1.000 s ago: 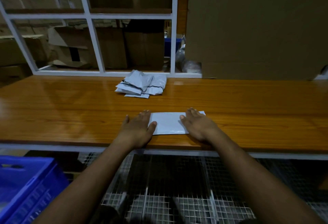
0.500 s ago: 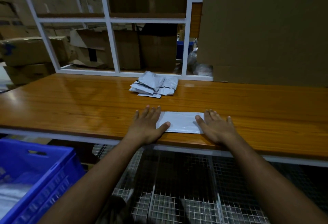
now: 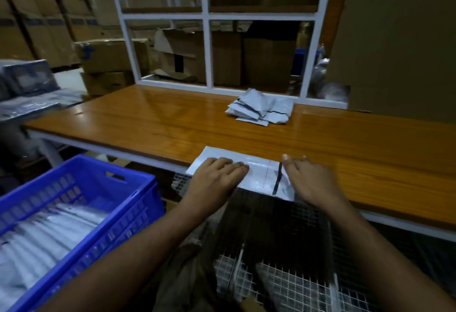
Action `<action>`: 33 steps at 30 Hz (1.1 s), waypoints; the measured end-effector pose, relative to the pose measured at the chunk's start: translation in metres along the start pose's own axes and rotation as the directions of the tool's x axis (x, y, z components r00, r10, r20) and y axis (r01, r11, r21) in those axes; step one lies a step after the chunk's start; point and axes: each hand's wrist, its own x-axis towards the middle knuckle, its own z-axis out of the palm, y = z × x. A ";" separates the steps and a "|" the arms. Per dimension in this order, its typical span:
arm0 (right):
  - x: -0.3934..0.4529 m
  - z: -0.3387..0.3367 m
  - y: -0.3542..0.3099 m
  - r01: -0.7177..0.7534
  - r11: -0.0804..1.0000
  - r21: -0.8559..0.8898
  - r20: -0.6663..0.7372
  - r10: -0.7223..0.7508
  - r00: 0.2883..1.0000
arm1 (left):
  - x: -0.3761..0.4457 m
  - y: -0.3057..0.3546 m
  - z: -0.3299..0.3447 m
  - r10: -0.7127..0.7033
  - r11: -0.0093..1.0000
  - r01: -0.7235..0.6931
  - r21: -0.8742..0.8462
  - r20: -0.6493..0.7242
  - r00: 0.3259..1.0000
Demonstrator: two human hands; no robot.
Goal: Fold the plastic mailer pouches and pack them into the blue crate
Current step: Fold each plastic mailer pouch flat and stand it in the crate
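head | left hand (image 3: 217, 176) and right hand (image 3: 308, 178) fingers flat on mailer (image 3: 259, 176) | crate (image 3: 74, 213) cut off left

warehouse/packing stn | stacked cartons (image 3: 49, 15) | white rack (image 3: 207, 27) | wood bench (image 3: 172, 126) | blue crate (image 3: 81, 213) w/ mailers

The left hand (image 3: 217, 176) covers the near-left part of the folded pouch (image 3: 259, 176), and the right hand (image 3: 311, 180) hides its edge at 3 o'clock, so neither grip underneath can be made out. The blue crate (image 3: 138, 203) is cut off at 7 o'clock, its pouches (image 3: 44, 235) blurred. In the pile (image 3: 259, 109) at 12 o'clock, the number of pouches cannot be told.
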 end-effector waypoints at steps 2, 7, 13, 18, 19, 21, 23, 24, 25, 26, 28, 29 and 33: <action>0.001 0.004 -0.014 0.052 0.992 0.113 -0.020 -0.050 0.999 | -0.015 -0.022 -0.013 -0.003 1.000 0.002 -0.012 -0.062 0.998; 0.007 0.018 -0.060 0.285 0.899 0.334 -0.099 -0.267 0.959 | -0.064 -0.086 -0.052 -0.064 0.998 0.062 -0.030 -0.069 0.996; 0.024 0.052 -0.134 0.516 0.759 0.397 -0.197 -0.479 0.855 | -0.128 -0.167 -0.088 -0.328 0.940 0.334 -0.067 0.093 0.940; 0.030 0.087 -0.202 0.605 0.686 0.405 -0.141 -0.607 0.782 | -0.183 -0.222 -0.104 -0.502 0.854 0.520 -0.036 0.209 0.839; 0.032 0.095 -0.215 0.614 0.675 0.410 -0.124 -0.625 0.771 | -0.193 -0.228 -0.105 -0.523 0.839 0.544 -0.033 0.231 0.820; 0.036 0.114 -0.241 0.631 0.654 0.416 -0.076 -0.667 0.741 | -0.210 -0.238 -0.102 -0.548 0.820 0.573 -0.006 0.283 0.787; 0.041 0.132 -0.263 0.634 0.650 0.420 -0.006 -0.696 0.718 | -0.222 -0.244 -0.093 -0.558 0.813 0.581 0.030 0.324 0.764; 0.042 0.141 -0.274 0.626 0.653 0.427 0.029 -0.702 0.712 | -0.227 -0.247 -0.087 -0.556 0.817 0.575 0.048 0.335 0.761; 0.044 0.149 -0.284 0.618 0.659 0.428 0.060 -0.703 0.708 | -0.231 -0.249 -0.081 -0.547 0.824 0.564 0.059 0.342 0.764; 0.044 0.156 -0.291 0.615 0.669 0.417 0.086 -0.703 0.706 | -0.234 -0.252 -0.074 -0.532 0.835 0.546 0.066 0.350 0.771; 0.045 0.171 -0.302 0.616 0.690 0.379 0.134 -0.700 0.702 | -0.238 -0.257 -0.060 -0.489 0.867 0.488 0.103 0.360 0.794; 0.046 0.179 -0.305 0.615 0.698 0.367 0.153 -0.698 0.700 | -0.241 -0.258 -0.053 -0.472 0.879 0.462 0.122 0.376 0.798; 0.051 0.210 -0.309 0.619 0.729 0.293 0.232 -0.682 0.693 | -0.261 -0.272 -0.020 -0.450 0.886 0.451 0.104 0.420 0.788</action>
